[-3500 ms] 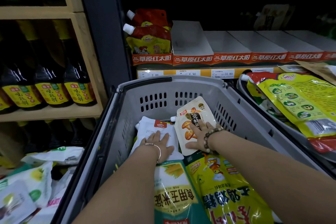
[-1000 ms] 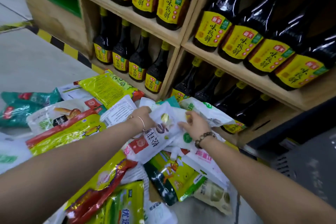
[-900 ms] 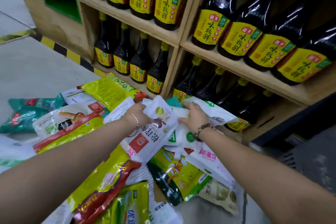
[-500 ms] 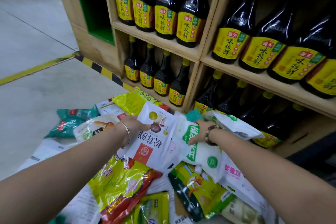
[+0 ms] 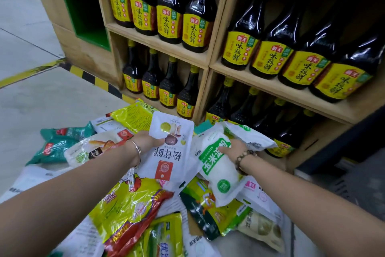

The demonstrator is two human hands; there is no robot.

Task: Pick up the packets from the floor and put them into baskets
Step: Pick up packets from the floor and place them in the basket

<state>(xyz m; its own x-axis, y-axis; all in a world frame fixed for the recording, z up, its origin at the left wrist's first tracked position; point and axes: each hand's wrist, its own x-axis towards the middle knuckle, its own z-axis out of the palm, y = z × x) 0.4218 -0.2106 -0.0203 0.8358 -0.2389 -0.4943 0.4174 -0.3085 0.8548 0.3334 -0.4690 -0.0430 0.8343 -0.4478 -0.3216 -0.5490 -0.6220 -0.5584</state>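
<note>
Both packets have risen off the heap since 0.5 seconds ago, and the view sits closer to the wooden shelf (image 5: 166,48). Farthest from the shelf, nearest the viewer, 2 bare forearms reach forward over a crinkled yellow-and-red packet (image 5: 129,208) and a dark green-and-yellow packet (image 5: 208,213) lying on the floor (image 5: 41,102). Closer to the shelf, the left hand (image 5: 145,142), with a thin metal bangle at the wrist, pinches the side edge of a flat white mushroom packet (image 5: 169,152), thumb on its front, holding it above the heap. Just beside it, the right hand (image 5: 235,148), with a beaded bracelet at the wrist, curls around a plump white-and-green packet (image 5: 216,167), also lifted. At the shelf's foot, teal packets (image 5: 56,146) and other white and yellow ones lie scattered on the grey floor. On the shelf stand rows of dark bottles (image 5: 194,19) with yellow labels, on 2 levels.
</note>
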